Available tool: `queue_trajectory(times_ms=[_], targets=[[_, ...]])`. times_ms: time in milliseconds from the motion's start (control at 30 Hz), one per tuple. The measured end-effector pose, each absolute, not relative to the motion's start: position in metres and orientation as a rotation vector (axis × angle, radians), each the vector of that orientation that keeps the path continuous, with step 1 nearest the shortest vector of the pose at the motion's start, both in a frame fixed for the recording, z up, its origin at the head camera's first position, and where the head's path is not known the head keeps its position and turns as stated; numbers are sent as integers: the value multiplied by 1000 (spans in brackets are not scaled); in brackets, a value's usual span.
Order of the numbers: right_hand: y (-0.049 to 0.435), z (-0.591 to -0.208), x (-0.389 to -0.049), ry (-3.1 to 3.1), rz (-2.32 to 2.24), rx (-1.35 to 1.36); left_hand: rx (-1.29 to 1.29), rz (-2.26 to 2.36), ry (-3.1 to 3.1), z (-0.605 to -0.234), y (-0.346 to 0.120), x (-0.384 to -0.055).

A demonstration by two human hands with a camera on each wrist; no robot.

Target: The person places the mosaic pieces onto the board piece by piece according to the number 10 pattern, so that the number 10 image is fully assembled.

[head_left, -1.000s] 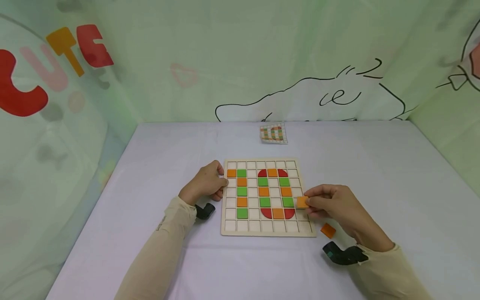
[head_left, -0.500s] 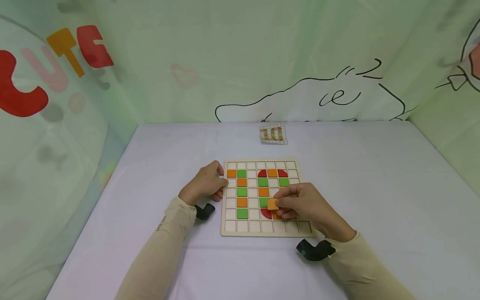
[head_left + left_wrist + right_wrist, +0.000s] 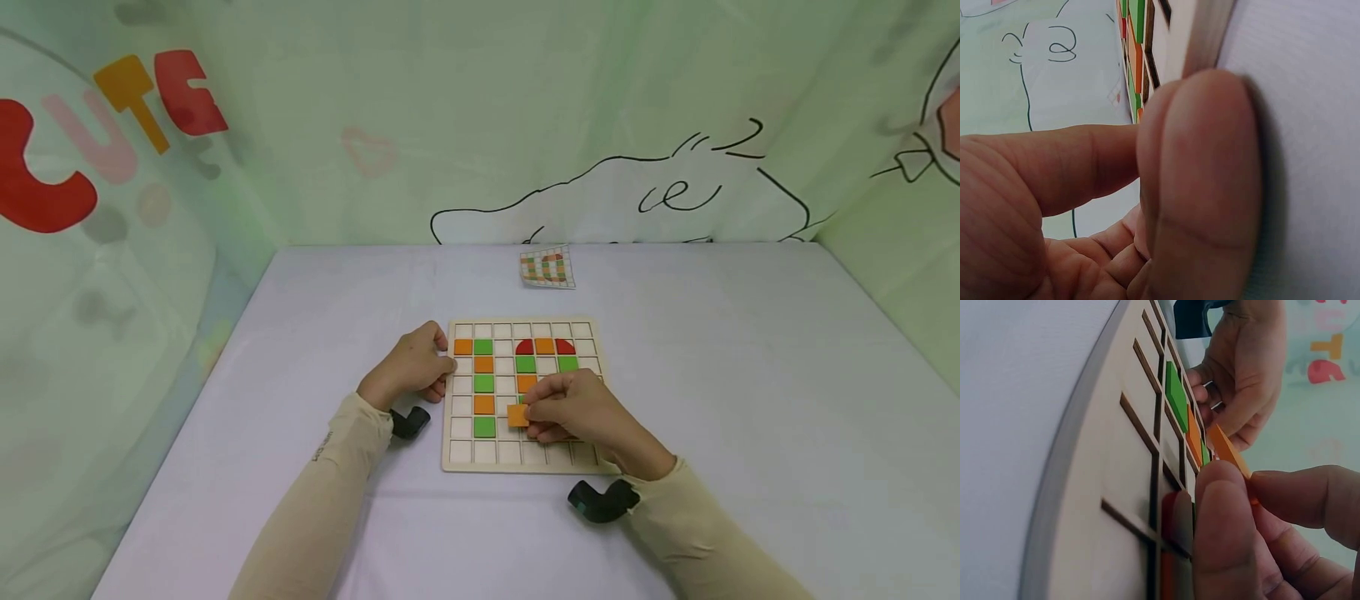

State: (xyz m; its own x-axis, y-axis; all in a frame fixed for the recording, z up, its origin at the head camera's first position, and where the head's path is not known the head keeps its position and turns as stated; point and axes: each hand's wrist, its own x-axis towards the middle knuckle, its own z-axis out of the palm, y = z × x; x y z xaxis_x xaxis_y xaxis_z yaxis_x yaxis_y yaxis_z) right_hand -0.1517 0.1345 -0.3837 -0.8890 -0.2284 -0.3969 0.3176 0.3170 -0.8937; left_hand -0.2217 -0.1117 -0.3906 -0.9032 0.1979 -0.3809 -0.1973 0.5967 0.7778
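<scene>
A pale wooden grid board (image 3: 465,452) lies on the table. Green, orange and red pieces fill part of its squares. My left hand (image 3: 408,362) holds the board by its left edge, with the thumb tip at the rim; in the left wrist view its fingertips (image 3: 1210,144) meet the board's side. My right hand (image 3: 585,410) pinches an orange square tile (image 3: 517,416) between thumb and finger, over the lower middle of the grid. The right wrist view has this tile tilted (image 3: 1230,452) above the board. This hand covers several pieces on the board's right half.
A small printed pattern card (image 3: 547,267) stands behind the board near the table's back edge. Black wrist devices sit under both wrists, the right one (image 3: 602,501) in front of the board. A printed curtain (image 3: 360,117) closes off the back.
My right hand has carried the orange tile leftward from the board's right edge to over its lower middle. The loose orange tile right of the board is no longer visible. The left hand stays put.
</scene>
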Motion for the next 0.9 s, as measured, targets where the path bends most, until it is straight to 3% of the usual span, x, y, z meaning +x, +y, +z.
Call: queue_trajectory(times_ms=[900], targets=[[122,-387,-149,2198,-1548,18,7,1227,2402,-393,-112,-224]])
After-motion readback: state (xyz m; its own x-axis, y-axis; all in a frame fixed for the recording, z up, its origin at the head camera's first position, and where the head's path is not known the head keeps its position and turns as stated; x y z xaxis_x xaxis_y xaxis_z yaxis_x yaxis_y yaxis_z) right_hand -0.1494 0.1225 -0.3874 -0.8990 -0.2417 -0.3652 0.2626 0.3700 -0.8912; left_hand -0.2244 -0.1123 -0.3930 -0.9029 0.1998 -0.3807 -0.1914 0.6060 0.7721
